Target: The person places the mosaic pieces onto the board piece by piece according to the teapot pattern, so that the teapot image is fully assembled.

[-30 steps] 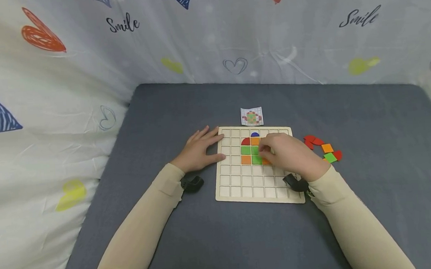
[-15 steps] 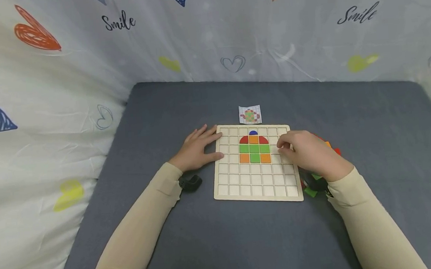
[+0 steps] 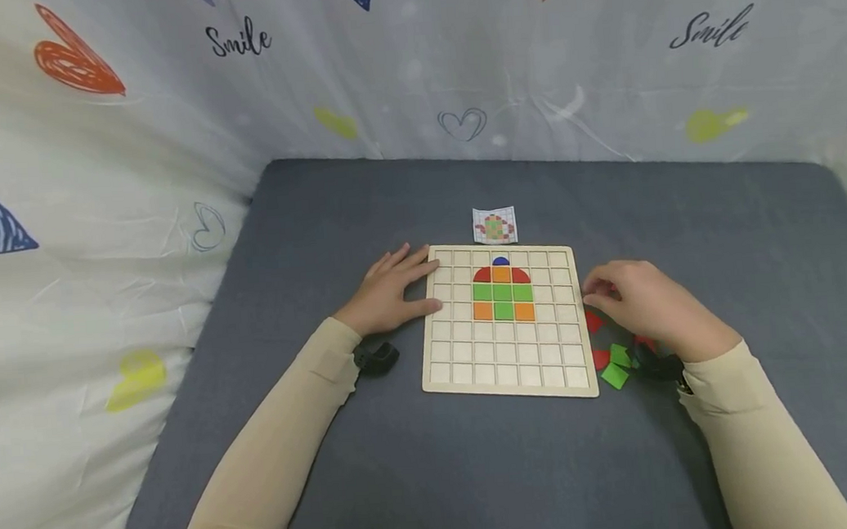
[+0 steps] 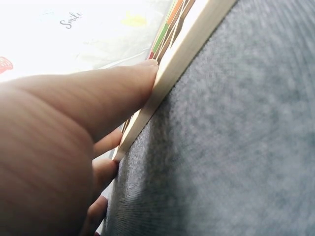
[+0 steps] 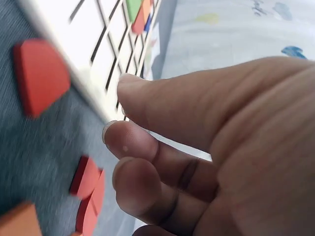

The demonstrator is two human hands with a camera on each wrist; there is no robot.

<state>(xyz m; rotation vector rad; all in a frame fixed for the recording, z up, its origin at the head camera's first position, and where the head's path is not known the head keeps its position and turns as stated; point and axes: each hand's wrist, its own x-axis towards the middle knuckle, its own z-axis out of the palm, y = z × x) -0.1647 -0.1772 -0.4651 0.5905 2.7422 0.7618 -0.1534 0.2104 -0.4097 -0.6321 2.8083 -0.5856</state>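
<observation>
A pale wooden grid board (image 3: pixel 508 376) lies on the table. Fitted in its upper middle are a blue half-round piece (image 3: pixel 500 261), two red quarter-round pieces, orange squares, and a row and column of green squares (image 3: pixel 502 292). My left hand (image 3: pixel 385 298) rests at the board's left edge, thumb and fingertips on the rim. Just off the right edge, my right hand (image 3: pixel 640 307) hovers over loose tiles; in the right wrist view its thumb and fingers stand apart with nothing between them. A red tile (image 5: pixel 43 76) lies below them, beside the board. The right hand hides some tiles in the head view.
A small printed pattern card (image 3: pixel 494 226) lies behind the board. Loose green tiles (image 3: pixel 614 376) and red tiles (image 3: pixel 601 358) lie right of the board; an orange one (image 5: pixel 20 222) shows in the right wrist view. A white patterned curtain (image 3: pixel 395 70) hangs behind the table.
My right hand has moved right, from over the board's pieces to the loose tiles past its edge. A red quarter-round on the board's right is now uncovered. The left hand has stayed put.
</observation>
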